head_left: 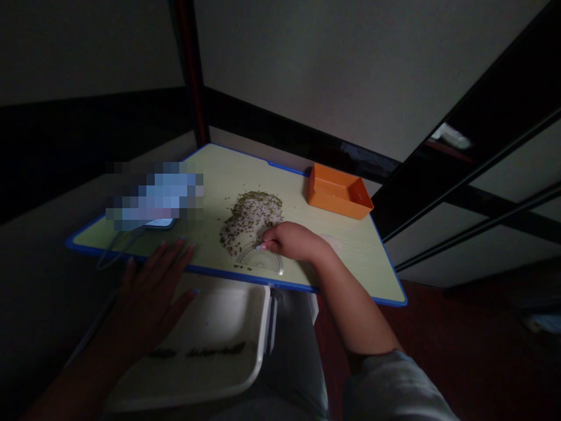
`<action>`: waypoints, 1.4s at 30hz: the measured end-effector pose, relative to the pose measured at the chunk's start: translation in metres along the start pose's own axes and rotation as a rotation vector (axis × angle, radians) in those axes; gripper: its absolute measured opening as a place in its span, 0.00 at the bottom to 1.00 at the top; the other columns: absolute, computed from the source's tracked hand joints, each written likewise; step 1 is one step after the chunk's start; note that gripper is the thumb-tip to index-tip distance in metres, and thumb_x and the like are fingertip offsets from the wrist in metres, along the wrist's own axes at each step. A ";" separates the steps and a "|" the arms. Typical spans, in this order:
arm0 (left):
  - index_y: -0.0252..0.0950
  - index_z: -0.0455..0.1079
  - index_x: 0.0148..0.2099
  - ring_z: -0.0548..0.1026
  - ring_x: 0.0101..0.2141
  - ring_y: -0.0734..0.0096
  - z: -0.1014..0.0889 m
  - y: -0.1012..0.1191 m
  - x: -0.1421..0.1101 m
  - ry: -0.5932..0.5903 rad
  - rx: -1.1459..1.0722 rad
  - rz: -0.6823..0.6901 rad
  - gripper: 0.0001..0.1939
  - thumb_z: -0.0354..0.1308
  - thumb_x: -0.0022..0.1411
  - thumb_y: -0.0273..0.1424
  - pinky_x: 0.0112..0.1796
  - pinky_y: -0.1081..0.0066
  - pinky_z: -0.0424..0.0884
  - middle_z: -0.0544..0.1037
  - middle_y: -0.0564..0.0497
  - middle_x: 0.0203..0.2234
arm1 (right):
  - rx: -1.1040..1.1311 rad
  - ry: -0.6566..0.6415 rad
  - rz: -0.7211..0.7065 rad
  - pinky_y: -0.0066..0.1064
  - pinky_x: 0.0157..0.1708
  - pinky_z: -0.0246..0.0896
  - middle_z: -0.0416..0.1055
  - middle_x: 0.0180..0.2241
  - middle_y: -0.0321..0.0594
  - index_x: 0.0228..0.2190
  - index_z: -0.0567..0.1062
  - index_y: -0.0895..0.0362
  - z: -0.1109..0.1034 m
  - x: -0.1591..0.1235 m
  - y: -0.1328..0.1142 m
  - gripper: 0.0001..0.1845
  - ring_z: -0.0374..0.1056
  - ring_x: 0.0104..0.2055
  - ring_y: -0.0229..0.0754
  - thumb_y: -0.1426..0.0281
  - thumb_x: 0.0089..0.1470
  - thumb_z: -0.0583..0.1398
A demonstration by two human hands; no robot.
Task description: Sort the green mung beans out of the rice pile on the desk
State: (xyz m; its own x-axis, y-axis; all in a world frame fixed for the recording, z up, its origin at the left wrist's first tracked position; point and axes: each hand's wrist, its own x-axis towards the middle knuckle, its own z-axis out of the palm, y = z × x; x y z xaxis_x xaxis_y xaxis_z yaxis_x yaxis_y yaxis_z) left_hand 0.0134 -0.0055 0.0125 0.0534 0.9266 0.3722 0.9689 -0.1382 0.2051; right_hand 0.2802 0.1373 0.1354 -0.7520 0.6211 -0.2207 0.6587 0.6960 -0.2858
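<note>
My right hand (pixel 294 241) is closed on the curved edge of a clear protractor (pixel 259 261), which lies near the table's front edge. Just beyond it spreads a heap of small green-brown grains mixed with pale, whitish ones (pixel 255 211). A few dark grains sit by the protractor's straight side. My left hand (pixel 151 292) is open, fingers spread, its fingertips on the table's front-left edge above a white tray (pixel 262 327). Inside that tray, dark grains gather in a line towards the near side.
The low cream table (pixel 350 275) has a blue rim. An orange open box (pixel 339 193) stands at its back right corner. A phone (pixel 160 223) with a cable lies on the left, partly behind a pixelated patch. Walls and dark panels close in behind.
</note>
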 end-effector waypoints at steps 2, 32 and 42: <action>0.42 0.49 0.73 0.53 0.72 0.48 0.000 0.000 0.000 -0.003 0.006 -0.002 0.34 0.41 0.68 0.45 0.67 0.32 0.52 0.58 0.41 0.72 | -0.025 -0.001 -0.006 0.28 0.31 0.46 0.74 0.28 0.38 0.31 0.81 0.59 0.000 0.000 -0.002 0.16 0.57 0.29 0.36 0.67 0.67 0.58; 0.53 0.38 0.74 0.50 0.73 0.48 0.006 -0.009 -0.005 0.002 -0.071 0.023 0.36 0.41 0.67 0.41 0.67 0.29 0.48 0.53 0.47 0.74 | -0.007 -0.020 -0.071 0.28 0.32 0.46 0.72 0.28 0.36 0.30 0.78 0.60 0.003 0.002 -0.013 0.16 0.57 0.29 0.36 0.69 0.69 0.57; 0.51 0.39 0.74 0.50 0.73 0.48 0.004 -0.008 -0.005 0.002 -0.052 0.024 0.36 0.40 0.67 0.41 0.68 0.31 0.48 0.53 0.47 0.74 | 0.008 -0.022 -0.093 0.27 0.32 0.47 0.72 0.28 0.36 0.29 0.77 0.60 0.002 0.001 -0.013 0.17 0.57 0.29 0.35 0.69 0.69 0.57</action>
State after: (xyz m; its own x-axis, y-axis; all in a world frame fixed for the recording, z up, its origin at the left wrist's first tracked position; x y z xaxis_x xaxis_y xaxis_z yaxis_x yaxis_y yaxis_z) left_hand 0.0067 -0.0078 0.0059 0.0764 0.9221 0.3793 0.9535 -0.1787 0.2425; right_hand 0.2705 0.1280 0.1375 -0.8102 0.5460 -0.2132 0.5860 0.7473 -0.3133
